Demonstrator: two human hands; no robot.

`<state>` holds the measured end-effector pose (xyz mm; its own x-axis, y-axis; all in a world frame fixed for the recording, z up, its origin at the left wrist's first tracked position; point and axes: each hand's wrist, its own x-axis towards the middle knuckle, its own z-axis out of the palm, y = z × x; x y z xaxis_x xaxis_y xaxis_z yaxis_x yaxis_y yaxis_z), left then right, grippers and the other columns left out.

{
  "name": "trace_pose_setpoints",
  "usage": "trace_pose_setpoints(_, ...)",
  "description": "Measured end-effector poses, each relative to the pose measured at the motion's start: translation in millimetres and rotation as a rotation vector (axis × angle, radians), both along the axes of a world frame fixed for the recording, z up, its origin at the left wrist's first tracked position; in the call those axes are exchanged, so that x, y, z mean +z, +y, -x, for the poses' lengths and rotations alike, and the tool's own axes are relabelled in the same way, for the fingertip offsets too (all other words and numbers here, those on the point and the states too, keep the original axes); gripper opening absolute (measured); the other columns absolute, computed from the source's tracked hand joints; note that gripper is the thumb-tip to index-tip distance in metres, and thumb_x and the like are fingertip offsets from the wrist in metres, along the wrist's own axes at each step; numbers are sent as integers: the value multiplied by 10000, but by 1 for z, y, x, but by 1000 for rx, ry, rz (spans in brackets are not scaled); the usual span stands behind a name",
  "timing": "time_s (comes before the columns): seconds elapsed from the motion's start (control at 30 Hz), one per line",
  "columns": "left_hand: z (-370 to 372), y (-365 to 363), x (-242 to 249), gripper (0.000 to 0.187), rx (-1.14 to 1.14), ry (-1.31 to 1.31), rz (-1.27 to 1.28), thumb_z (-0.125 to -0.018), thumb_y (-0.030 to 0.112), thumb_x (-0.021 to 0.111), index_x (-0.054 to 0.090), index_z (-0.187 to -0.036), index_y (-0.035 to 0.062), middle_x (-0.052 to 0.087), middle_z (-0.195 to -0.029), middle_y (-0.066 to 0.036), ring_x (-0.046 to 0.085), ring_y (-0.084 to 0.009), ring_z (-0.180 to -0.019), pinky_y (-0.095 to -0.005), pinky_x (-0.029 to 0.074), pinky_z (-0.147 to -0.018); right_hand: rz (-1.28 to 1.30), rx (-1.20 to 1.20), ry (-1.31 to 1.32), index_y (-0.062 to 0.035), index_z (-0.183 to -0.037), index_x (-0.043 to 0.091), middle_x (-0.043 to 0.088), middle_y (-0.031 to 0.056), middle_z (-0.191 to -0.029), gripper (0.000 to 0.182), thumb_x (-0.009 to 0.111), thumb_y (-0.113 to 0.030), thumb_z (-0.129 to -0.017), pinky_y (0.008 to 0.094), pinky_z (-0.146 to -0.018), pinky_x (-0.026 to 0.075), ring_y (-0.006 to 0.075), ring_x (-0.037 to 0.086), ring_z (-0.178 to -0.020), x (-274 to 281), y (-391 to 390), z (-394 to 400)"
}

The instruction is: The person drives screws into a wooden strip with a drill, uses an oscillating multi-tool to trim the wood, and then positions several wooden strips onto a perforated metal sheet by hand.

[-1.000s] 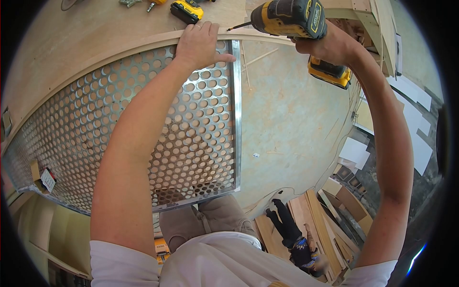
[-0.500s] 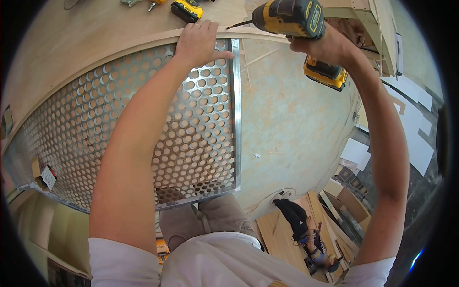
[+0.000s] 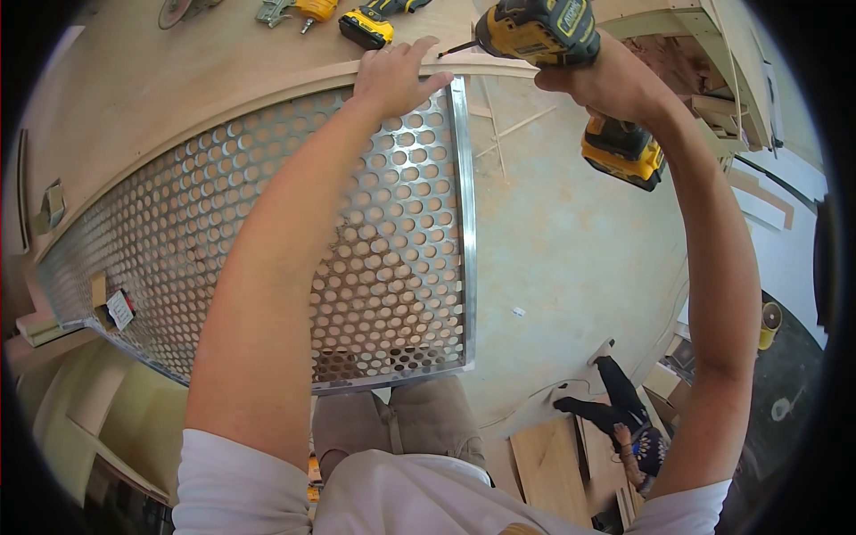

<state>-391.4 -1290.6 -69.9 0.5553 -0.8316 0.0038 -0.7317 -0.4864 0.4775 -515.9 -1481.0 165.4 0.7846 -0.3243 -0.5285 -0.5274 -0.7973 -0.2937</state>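
Observation:
My right hand [image 3: 602, 85] grips a yellow and black cordless drill [image 3: 539, 31] by its handle, the battery hanging below. The drill's long thin bit points left, its tip close over a curved wooden strip [image 3: 499, 66]. My left hand [image 3: 397, 78] lies over this strip with fingers stretched out and thumb reaching right toward the corner of a perforated metal panel [image 3: 406, 192]. The panel, full of round holes with a flat metal border, fills the space between the strip and my body.
Past the strip lie another yellow power tool [image 3: 367, 28] and an orange tool [image 3: 316, 9]. A small box [image 3: 119, 309] sits at the panel's left end. A wooden frame [image 3: 731, 71] stands at upper right. Below right, another person [image 3: 637, 437] is near wooden boards [image 3: 548, 468].
The view has shifted, so panel and strip appear farther right. My left hand's fingers are more stretched out. The drill stays in my right hand, its bit still close to the strip.

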Motion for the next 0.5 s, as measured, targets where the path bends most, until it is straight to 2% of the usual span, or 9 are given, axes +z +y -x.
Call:
trace_pose_setpoints(0.07,-1,-4,8,650,-35,50,-79,-934,615,587,551,-1415,180,642,-1324,-141,594,-295,-1223,-455,408,-1034,18,-7,31,-44,-1127,692,596,20,-660,337,726,-213,-838,305,-523,478,126,564,-535,8,8,-7)
trace_pose_setpoints(0.17,0,-10,-3,549,45,78,-26,-917,522,638,622,-1351,187,699,-1239,-103,623,-293,-1171,-439,414,-1020,-21,87,141,9,-1049,699,677,140,-772,332,699,-202,-791,371,-648,538,238,648,-680,50,25,-34)
trace_pose_setpoints(0.23,3,-13,4,490,117,155,-55,-909,471,653,666,-1297,172,731,-1154,-85,644,-293,-1128,-433,418,-1007,109,126,185,3,-943,731,698,188,-739,339,712,-293,-779,397,-618,556,282,679,-643,45,28,-38)
trace_pose_setpoints(0.37,6,-16,0,423,149,113,-5,-906,431,661,722,-1225,159,763,-1029,-70,673,-296,-1052,-426,424,-984,100,275,106,-25,-938,745,725,195,-797,353,722,-339,-777,411,-655,571,297,719,-722,47,30,-37)
trace_pose_setpoints(0.47,7,-15,4,420,152,121,2,-909,445,659,730,-1218,171,759,-1068,-77,673,-288,-1055,-426,420,-979,344,307,-210,-15,-921,737,724,196,-798,339,702,-324,-785,410,-658,572,297,716,-710,4,12,-31)
trace_pose_setpoints(0.5,7,-16,4,414,158,115,-7,-910,447,660,733,-1217,178,760,-1073,-74,673,-285,-1055,-425,418,-979,273,249,-161,-12,-914,736,724,196,-801,327,695,-310,-786,408,-658,571,294,715,-711,10,14,-31)
